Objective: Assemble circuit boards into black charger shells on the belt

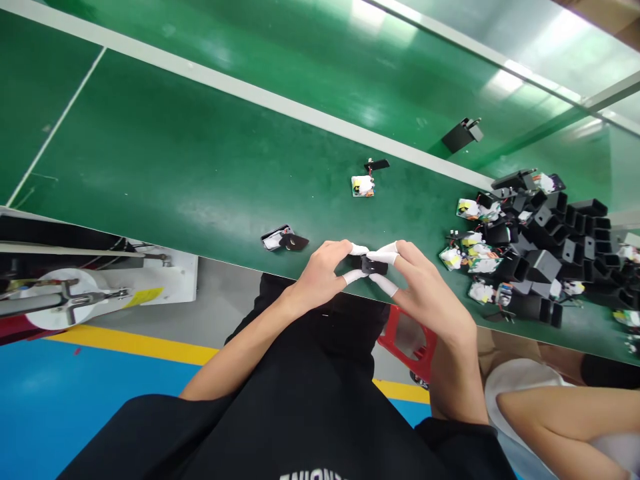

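Between my two hands, at the front edge of the green table [225, 167], is a small black plastic housing [376, 267]. My left hand [327, 270] pinches its left end, and my right hand [417, 283] grips its right end. White covers sit on the fingertips of both hands and hide part of the piece. To the left lies a black housing with a white-wrapped board inside [277, 239], a dark flap [295, 243] beside it. Farther back is a loose circuit board [363, 186] with a black plate [377, 164] joined by wires.
A large pile of black housings [545, 227] and several circuit boards [483, 257] covers the table's right side. One black housing with prongs [461, 135] stands beyond the pale strip [300, 115]. A person's arm [565, 417] is at lower right, near a red stool [413, 343].
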